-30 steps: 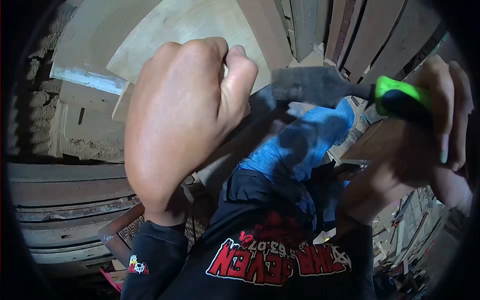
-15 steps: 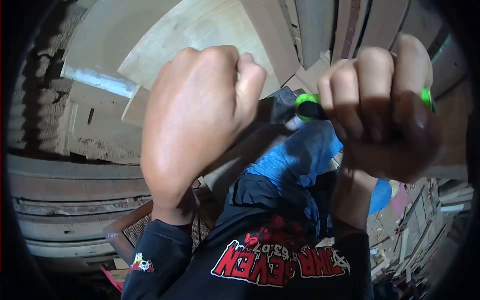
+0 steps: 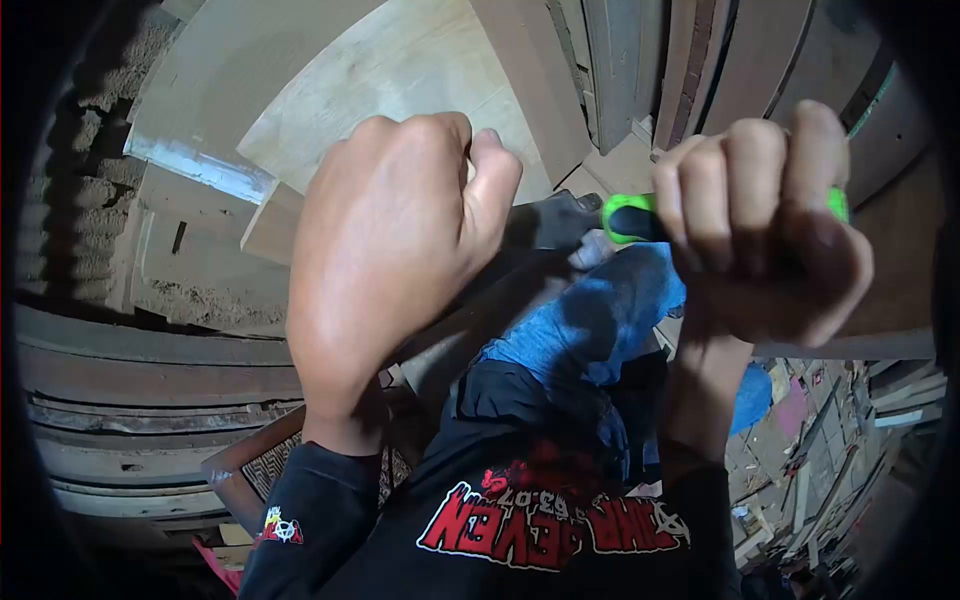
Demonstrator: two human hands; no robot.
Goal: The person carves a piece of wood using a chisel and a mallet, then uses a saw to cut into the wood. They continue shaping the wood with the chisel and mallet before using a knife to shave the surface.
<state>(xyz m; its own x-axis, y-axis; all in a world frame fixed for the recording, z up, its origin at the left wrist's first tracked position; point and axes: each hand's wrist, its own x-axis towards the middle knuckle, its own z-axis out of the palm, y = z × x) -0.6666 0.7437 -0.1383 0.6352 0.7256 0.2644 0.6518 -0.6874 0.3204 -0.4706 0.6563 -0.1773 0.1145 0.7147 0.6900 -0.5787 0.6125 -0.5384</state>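
Note:
My left hand (image 3: 385, 240) is raised in front of me, back toward the camera, fingers curled into a fist with the thumb along its right side. Anything inside that fist is hidden. To its right, my right hand (image 3: 760, 220) is wrapped around a bright green and black tool handle (image 3: 630, 220). The handle's rounded end sticks out toward my left hand, and a bit of green shows past the other side. The tool's working end cannot be made out. A gap separates the two hands.
Below my hands are blue-covered legs (image 3: 600, 310). Pale wooden panels (image 3: 400, 70) lean at the upper left, with upright boards (image 3: 620, 70) at the back. Stacked planks (image 3: 140, 400) lie at left. Wood scraps (image 3: 830, 450) litter the floor at right.
Both hands sit slightly lower in view than before. The right hand and the green handle have shifted a little; both hands remain closed.

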